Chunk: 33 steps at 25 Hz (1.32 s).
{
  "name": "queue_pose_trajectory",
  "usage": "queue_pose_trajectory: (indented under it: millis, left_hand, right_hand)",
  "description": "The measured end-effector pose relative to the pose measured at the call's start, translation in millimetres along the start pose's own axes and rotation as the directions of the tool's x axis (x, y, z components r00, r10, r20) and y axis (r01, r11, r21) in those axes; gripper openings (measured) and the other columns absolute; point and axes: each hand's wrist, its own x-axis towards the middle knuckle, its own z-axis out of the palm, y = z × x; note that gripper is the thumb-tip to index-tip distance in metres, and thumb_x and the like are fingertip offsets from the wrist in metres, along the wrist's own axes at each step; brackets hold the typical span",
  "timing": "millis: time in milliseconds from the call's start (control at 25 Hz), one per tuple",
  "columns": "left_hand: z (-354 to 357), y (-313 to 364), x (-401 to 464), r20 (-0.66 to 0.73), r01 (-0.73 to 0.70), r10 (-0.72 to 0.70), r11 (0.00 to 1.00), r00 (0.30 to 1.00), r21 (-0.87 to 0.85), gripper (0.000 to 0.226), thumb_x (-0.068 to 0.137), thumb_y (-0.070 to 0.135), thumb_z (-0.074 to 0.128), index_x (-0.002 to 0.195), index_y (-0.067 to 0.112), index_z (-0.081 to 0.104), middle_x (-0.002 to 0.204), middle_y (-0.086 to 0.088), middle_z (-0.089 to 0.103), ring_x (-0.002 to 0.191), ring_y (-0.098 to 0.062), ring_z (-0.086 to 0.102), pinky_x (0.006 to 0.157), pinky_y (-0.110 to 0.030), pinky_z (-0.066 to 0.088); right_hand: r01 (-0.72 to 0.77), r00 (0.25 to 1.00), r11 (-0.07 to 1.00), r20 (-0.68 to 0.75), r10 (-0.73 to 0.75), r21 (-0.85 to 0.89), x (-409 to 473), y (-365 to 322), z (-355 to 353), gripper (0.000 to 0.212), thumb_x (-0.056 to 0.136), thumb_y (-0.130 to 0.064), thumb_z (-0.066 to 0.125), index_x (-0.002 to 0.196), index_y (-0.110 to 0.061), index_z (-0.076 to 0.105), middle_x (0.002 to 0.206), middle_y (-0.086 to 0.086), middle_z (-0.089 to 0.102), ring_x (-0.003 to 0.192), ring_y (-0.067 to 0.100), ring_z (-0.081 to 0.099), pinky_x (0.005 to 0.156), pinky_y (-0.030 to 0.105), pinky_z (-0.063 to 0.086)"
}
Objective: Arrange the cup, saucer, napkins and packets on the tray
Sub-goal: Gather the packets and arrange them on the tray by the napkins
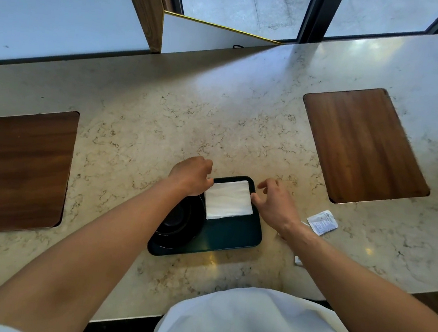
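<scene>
I see napkins (228,200) and saucer (178,222) on the tray (231,238), both hands touching napkins with relaxed fingers, left hand (191,175), right hand (276,202); a packet (322,222) waits at right on the table (216,127).

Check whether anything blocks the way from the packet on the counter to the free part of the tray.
Nothing visible stands loose in that path. The packet lies on the counter right of the tray; only the right hand and its forearm lie between them.

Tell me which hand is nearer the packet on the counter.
Right. The right hand is at the napkin's right edge, with the packet just beyond its wrist. The left hand is at the napkin's far-left corner, across the tray.
</scene>
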Motion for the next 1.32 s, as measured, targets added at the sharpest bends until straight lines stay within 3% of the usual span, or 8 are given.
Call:
queue_pose_trajectory:
  millis: [240,600,760,1000,1160,1320]
  left_hand:
    - [2.2,28.0,-8.5,-0.074,-0.134,0.129,0.989,0.989,-0.063,0.039,0.098,0.035,0.055,0.132,0.017,0.057,0.130,-0.005,0.059,0.113,-0.024,0.058,0.090,-0.038,0.051]
    - [37.1,109.1,-14.4,0.008,-0.377,0.377,0.926,0.926,0.022,0.035,0.098,0.029,0.055,0.129,0.013,0.060,0.128,-0.009,0.064,0.115,-0.028,0.059,0.093,-0.038,0.050]
    - [52.2,140.8,-15.7,0.009,-0.370,0.370,0.929,0.929,-0.007,0.036,0.096,0.028,0.059,0.129,0.014,0.061,0.129,-0.009,0.064,0.116,-0.027,0.060,0.096,-0.038,0.051]
    - [77.3,191.4,-17.5,0.017,-0.271,0.272,0.962,0.962,-0.029,0.033,0.094,0.023,0.064,0.126,0.013,0.063,0.123,-0.011,0.064,0.111,-0.027,0.059,0.093,-0.036,0.049]
    - [88.6,210.0,-24.2,0.001,-0.204,0.204,0.977,0.979,-0.068,0.042,0.090,0.016,0.067,0.132,0.011,0.062,0.126,-0.012,0.061,0.115,-0.029,0.057,0.096,-0.035,0.044]
    - [100.9,218.6,-31.5,0.005,-0.161,0.163,0.980,0.987,-0.119,0.036,0.092,0.015,0.064,0.128,0.010,0.064,0.125,-0.013,0.059,0.117,-0.030,0.053,0.098,-0.038,0.045]
  right_hand:
    - [-0.003,0.997,0.999,-0.082,0.000,-0.047,-30.4,14.8,-7.7,0.041,0.097,-0.035,0.064,0.132,-0.014,0.058,0.133,0.007,0.056,0.114,0.022,0.058,0.099,0.038,0.051]
    - [-0.198,0.946,0.978,-0.277,0.172,-0.072,-91.3,89.0,-19.8,0.033,0.092,-0.023,0.067,0.124,-0.013,0.063,0.125,0.011,0.058,0.109,0.026,0.057,0.091,0.038,0.051]
    - [-0.210,0.950,0.975,-0.249,0.187,-0.071,-94.2,123.7,-26.7,0.035,0.092,-0.019,0.067,0.126,-0.014,0.062,0.125,0.011,0.059,0.111,0.027,0.056,0.094,0.038,0.048]
    - [-0.098,0.985,0.995,-0.141,0.096,-0.008,-81.6,153.2,-42.0,0.034,0.091,-0.023,0.069,0.124,-0.016,0.065,0.121,0.006,0.062,0.107,0.021,0.060,0.095,0.038,0.054]
    - [-0.007,0.999,1.000,-0.038,0.006,-0.027,-71.3,155.9,-46.1,0.026,0.092,-0.029,0.067,0.112,-0.013,0.072,0.108,0.008,0.071,0.096,0.023,0.066,0.085,0.042,0.056]
    - [-0.006,1.000,1.000,0.019,0.007,-0.022,-67.1,151.8,-43.2,0.025,0.091,-0.036,0.070,0.100,-0.014,0.075,0.097,0.006,0.075,0.087,0.024,0.068,0.076,0.039,0.057]
